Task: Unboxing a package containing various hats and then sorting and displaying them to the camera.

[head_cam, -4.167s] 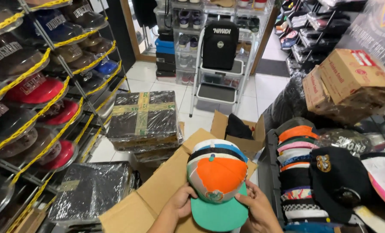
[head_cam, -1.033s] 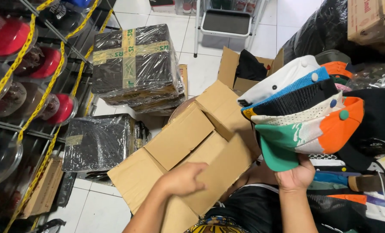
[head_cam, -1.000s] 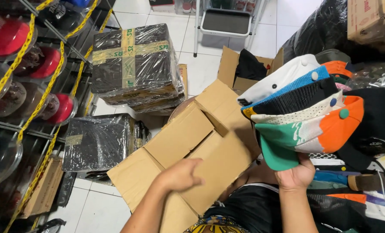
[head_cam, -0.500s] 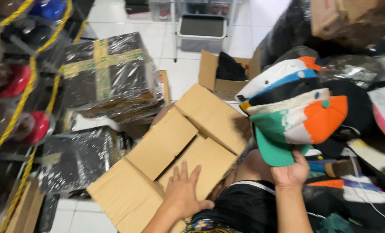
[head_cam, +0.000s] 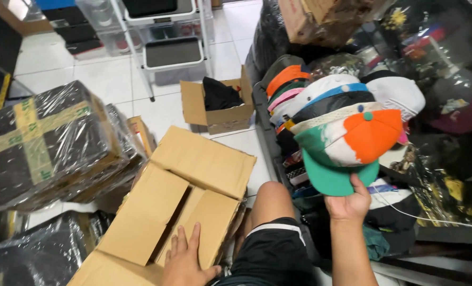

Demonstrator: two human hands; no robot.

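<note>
The right hand (head_cam: pixel 348 204) is raised at the person's right side, its grip clenched on the green brim of the lowest cap in a nested stack of baseball caps in orange, white, green, black and blue (head_cam: pixel 342 119). The stack rises up and away from the hand, its long axis leaning back toward the black bin of folded caps (head_cam: pixel 283 100) beside the knee. The left hand (head_cam: pixel 185 262) lies flat, fingers spread and grip released, on a flap of the large brown cardboard box (head_cam: pixel 185 193) on the white tiled floor (head_cam: pixel 114 79). The box lies low and to the left of the stack, so the left hand is the nearer one to it. Its inside seems hidden by the flaps.
</note>
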